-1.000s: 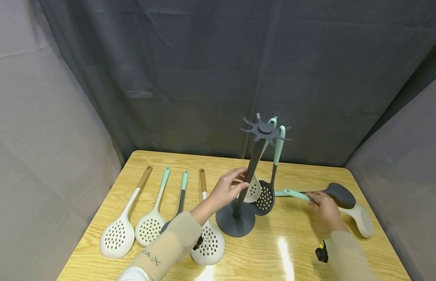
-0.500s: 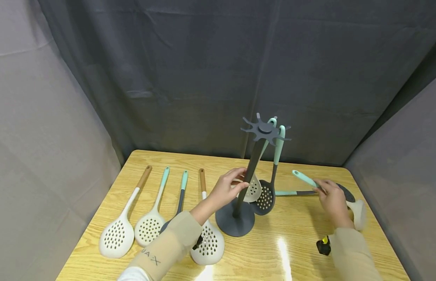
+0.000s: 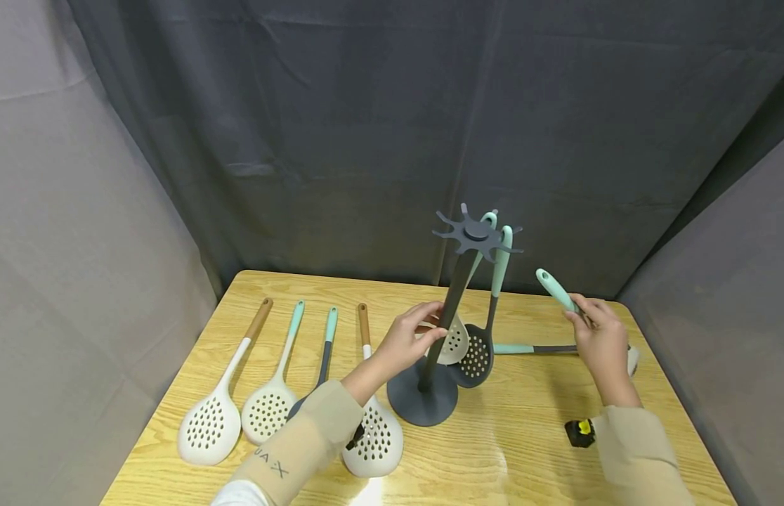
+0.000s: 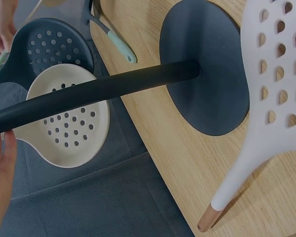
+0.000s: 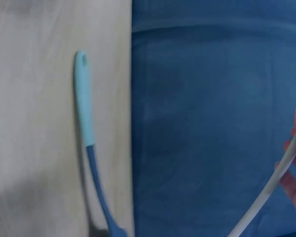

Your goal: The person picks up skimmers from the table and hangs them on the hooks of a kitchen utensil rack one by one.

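My left hand (image 3: 404,344) holds the upright pole of a dark utensil stand (image 3: 455,299) between thumb and fingers. From the stand's top hooks hang a cream skimmer (image 4: 69,126) and a dark skimmer (image 3: 477,358), both mint-handled. On the right, my right hand (image 3: 603,341) pinches a mint-handled utensil (image 3: 554,287) with a cream shaft, raised above the table. In the head view the hand and forearm hide most of its head, which showed small holes earlier; the right wrist view shows only its pale shaft (image 5: 264,195).
A dark utensil with a mint handle (image 3: 513,348) lies on the table behind the right hand. To the left lie a white skimmer (image 3: 210,425), a cream skimmer (image 3: 270,411), a partly hidden dark utensil (image 3: 329,337) and another white skimmer (image 3: 376,443). A dark curtain (image 3: 341,140) hangs behind.
My right hand has lifted the cream mint-handled utensil off the table, its handle end tilting upward and away from the stand. The left hand has stayed on the pole.
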Tool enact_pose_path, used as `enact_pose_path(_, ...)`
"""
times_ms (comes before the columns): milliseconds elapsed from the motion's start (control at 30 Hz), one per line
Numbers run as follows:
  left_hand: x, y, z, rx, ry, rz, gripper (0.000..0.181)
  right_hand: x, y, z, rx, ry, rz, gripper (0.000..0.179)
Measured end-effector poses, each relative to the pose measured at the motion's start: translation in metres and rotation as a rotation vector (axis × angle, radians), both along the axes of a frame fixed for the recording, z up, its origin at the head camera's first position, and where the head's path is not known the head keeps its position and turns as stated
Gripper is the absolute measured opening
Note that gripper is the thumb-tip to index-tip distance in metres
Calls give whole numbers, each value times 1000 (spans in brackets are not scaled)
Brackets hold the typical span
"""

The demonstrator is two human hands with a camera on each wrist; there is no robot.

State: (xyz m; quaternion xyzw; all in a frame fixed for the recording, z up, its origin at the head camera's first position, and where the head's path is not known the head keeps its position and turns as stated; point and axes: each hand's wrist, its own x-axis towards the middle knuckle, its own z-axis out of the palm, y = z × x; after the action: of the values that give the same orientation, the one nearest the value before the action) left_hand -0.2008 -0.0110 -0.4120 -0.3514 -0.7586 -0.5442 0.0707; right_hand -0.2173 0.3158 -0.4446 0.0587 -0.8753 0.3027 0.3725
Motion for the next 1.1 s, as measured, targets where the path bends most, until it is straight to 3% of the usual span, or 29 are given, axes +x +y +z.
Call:
enact_pose_path(300, 0, 0, 0, 0, 4, 3, 33, 8, -25, 36, -95, 136, 73, 33)
enact_pose_path(533, 0, 0, -1, 6, 1, -1, 34, 17, -43, 61, -135, 189, 142, 35)
enact_pose_path(1100, 0, 0, 0, -3, -15, -7, 35, 39, -74, 94, -205, 242, 247, 39)
